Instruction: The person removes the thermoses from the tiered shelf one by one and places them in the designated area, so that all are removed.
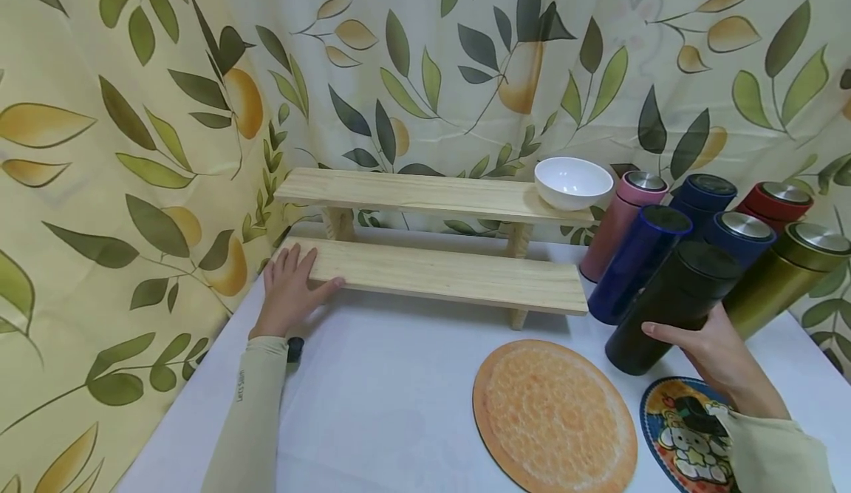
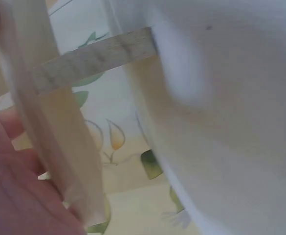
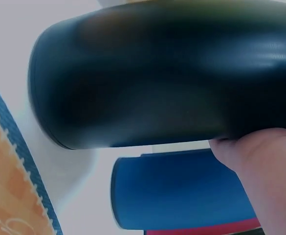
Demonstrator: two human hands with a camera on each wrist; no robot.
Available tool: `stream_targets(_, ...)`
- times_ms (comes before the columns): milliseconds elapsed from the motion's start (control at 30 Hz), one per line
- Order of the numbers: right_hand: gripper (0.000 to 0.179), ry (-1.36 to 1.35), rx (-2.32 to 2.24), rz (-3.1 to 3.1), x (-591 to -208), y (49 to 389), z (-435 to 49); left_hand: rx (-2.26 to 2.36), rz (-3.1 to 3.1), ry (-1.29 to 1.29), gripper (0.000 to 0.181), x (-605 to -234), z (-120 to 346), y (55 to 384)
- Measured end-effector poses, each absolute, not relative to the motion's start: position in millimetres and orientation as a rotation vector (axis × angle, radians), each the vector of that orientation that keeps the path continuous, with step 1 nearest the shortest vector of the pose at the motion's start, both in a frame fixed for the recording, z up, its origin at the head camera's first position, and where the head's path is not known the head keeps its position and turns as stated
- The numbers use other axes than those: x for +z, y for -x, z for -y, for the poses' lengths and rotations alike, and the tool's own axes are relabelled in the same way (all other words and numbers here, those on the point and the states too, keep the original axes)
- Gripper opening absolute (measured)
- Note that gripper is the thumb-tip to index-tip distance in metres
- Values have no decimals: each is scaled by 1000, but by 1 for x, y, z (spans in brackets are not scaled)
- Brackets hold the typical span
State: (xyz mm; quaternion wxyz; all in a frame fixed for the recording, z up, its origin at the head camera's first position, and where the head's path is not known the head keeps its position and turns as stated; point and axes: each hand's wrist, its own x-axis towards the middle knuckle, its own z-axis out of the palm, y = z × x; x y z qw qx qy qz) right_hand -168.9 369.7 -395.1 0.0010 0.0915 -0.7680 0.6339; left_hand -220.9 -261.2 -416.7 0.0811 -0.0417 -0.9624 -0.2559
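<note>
My left hand [image 1: 287, 293] rests on the left end of the lower plank [image 1: 439, 271] of a two-step wooden stand, fingers straight on top and thumb along the front edge. In the left wrist view, that hand [image 2: 23, 181] lies against the wood, near a support leg [image 2: 99, 58]. At the right, my right hand [image 1: 721, 352] grips a black thermos bottle [image 1: 665, 315], thumb across its near side. The right wrist view shows the black bottle [image 3: 133, 78] large, with a blue bottle [image 3: 177, 191] beyond. Whether its base touches the table cannot be told.
Several other bottles, pink [image 1: 614, 234], blue [image 1: 634, 267], red [image 1: 764, 208] and gold [image 1: 771, 286], stand close behind the black one. A white bowl [image 1: 573, 186] sits on the upper plank [image 1: 399, 190]. A round tan mat [image 1: 555, 412] and a cartoon mat [image 1: 685, 441] lie in front.
</note>
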Motion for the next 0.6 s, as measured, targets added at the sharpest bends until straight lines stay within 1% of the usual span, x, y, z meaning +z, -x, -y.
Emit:
stream_targets(133,91,-316,1978,2406,-396,169,-374,-758,2857,161,85,-406,260,221)
stream_targets(233,94,-258,1907,2498,-398,168,-375,-756,2801,184,77,-397,258,220)
stream_targets(367,100,-173,1880,2558,-397,163,-376,-762,2683,229,72,-382,254,216)
stream_targets(467,97,-182,1843,2495,-386,154,-379,-742,2590,266,70,-369,249,213)
stream_targets(600,87,-149,1453,2374,-356,135,-370,-717,2534,254,77,-348,242,204)
